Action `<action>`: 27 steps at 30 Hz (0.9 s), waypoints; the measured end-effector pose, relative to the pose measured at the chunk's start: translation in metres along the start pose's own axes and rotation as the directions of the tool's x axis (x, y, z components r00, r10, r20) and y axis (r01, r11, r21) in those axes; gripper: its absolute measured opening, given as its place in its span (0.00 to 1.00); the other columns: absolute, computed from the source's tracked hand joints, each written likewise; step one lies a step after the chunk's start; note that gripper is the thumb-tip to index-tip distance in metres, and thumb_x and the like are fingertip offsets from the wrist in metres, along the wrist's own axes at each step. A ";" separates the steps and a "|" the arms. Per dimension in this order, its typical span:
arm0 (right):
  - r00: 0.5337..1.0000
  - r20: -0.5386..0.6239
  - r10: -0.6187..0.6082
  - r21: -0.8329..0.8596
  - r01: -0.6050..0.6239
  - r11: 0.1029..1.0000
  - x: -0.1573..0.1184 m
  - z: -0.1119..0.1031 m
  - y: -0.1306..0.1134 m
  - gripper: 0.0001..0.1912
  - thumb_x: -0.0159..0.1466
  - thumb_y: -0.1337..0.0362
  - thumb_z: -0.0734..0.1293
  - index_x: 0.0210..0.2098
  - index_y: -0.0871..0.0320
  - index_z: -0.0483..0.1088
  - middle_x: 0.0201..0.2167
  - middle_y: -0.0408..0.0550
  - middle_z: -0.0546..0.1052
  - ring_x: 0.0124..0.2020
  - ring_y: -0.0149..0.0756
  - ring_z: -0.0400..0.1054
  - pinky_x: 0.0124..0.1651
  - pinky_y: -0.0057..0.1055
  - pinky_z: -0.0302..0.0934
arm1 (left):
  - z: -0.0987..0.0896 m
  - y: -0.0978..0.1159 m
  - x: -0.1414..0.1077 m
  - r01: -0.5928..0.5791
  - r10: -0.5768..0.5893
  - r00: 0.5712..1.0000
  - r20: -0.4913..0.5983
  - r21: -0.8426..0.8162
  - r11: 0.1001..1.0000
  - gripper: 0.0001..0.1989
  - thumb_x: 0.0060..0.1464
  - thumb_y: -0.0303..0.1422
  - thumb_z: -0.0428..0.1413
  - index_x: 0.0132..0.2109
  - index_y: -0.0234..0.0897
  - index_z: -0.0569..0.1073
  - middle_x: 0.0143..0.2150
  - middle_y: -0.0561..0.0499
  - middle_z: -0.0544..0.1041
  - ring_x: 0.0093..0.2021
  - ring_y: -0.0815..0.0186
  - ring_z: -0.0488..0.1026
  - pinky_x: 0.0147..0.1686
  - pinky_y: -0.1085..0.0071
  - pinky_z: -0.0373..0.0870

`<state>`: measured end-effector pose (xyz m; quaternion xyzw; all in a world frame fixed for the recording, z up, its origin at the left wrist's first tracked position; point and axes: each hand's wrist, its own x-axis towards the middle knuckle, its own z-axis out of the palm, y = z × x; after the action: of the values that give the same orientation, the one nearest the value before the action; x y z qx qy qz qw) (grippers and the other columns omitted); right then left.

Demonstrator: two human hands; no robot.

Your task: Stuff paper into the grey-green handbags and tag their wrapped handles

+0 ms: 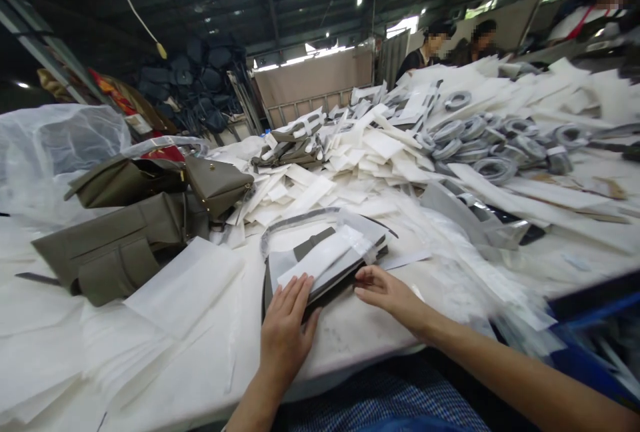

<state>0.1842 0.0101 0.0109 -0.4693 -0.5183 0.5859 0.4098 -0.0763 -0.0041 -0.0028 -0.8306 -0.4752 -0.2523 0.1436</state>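
Observation:
A dark olive bag (314, 243) lies on the table in front of me, with white paper sheets (325, 253) and clear film on top. Its handle, wrapped in pale material, arches round the far side. My left hand (289, 322) rests on the bag's near left corner, fingers stretched over the white paper, thumb apart. At the bag's near right edge is my right hand (381, 291), with its fingers curved and the thumb below them; nothing can be seen between them. Whether its fingertips touch the bag is unclear.
Olive bags (120, 239) lie at the left beside white sheets (185, 282). Piled white strips (380, 145) and wrapped grey coils (493, 142) cover the far side. Clear plastic sleeves (465, 265) lie at the right. Two people (425, 52) are behind the pile, another at the far right.

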 end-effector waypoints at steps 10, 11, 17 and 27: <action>0.912 0.107 -0.395 -0.013 0.399 0.917 0.010 0.036 -0.046 0.11 0.61 0.61 0.70 0.43 0.54 0.71 0.62 0.51 0.69 0.60 0.41 0.67 0.62 0.40 0.63 | 0.004 -0.002 -0.013 0.291 -0.273 0.934 -0.230 0.047 0.955 0.38 0.62 0.36 0.58 0.72 0.38 0.50 0.63 0.38 0.70 0.58 0.51 0.72 0.55 0.56 0.72; 0.903 0.133 -0.407 -0.120 0.423 0.898 0.013 0.027 -0.048 0.11 0.63 0.61 0.69 0.44 0.54 0.73 0.60 0.51 0.71 0.59 0.41 0.68 0.61 0.40 0.64 | 0.005 -0.002 -0.013 0.290 -0.275 0.933 -0.233 0.034 0.956 0.37 0.62 0.35 0.57 0.73 0.39 0.49 0.63 0.39 0.70 0.59 0.51 0.72 0.55 0.56 0.72; 0.823 -0.010 -0.568 -0.835 0.306 0.457 0.009 -0.097 -0.038 0.14 0.69 0.60 0.62 0.50 0.53 0.74 0.52 0.52 0.78 0.55 0.44 0.70 0.62 0.47 0.62 | 0.014 -0.003 -0.010 0.152 -0.151 0.959 -0.239 -0.013 0.988 0.35 0.64 0.29 0.54 0.73 0.43 0.49 0.64 0.45 0.70 0.60 0.55 0.71 0.62 0.57 0.67; 0.880 -0.193 -0.434 -0.981 -0.172 0.088 -0.002 -0.198 -0.023 0.13 0.69 0.62 0.63 0.50 0.54 0.76 0.47 0.53 0.80 0.49 0.48 0.73 0.46 0.38 0.66 | 0.014 -0.005 -0.009 0.204 -0.223 0.942 -0.253 -0.097 0.974 0.34 0.63 0.31 0.55 0.72 0.47 0.53 0.65 0.48 0.70 0.60 0.56 0.71 0.63 0.58 0.66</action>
<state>0.3772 0.0550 0.0300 -0.6877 -0.7067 -0.0801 0.1457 -0.0801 -0.0014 -0.0199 -0.7379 -0.5303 -0.3904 0.1479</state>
